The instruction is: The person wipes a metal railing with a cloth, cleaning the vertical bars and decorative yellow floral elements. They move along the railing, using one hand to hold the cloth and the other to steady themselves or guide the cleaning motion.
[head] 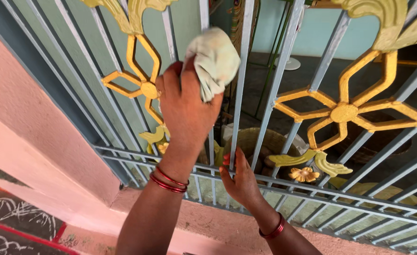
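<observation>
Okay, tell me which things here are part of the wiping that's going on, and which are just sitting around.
In use:
- left hand, holding the cloth
- right hand, gripping a bar of the grille
- cloth, pressed against the grille

Just sitting around:
- woven basket behind the bars
- yellow flower ornament to the right, untouched
- pink wall on the left

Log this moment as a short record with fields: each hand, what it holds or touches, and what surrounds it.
left hand: raised, grips a pale crumpled cloth against the upright bars
right hand: lower, fingers wrapped round one grey bar
grille: grey metal bars with yellow flower ornaments
wrists: red bangles on both
behind the bars: woven basket, partly hidden
wall: pink, left of the grille
</observation>
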